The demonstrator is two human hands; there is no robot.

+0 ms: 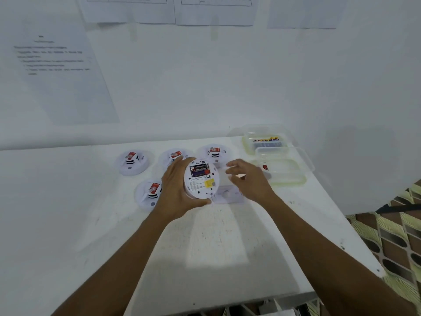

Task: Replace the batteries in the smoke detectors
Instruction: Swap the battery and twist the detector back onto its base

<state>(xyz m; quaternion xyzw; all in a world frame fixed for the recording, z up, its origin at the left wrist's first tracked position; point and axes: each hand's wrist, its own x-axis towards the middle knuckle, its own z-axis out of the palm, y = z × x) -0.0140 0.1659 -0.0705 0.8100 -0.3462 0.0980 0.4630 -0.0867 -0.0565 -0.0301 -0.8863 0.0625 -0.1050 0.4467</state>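
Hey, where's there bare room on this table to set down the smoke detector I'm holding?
The widest bare patch is the near half of the table, between your forearms. Left of the back-left detector is bare too. It's crowded around your left hand holding the smoke detector, among four resting detectors, and by the two clear containers back right.
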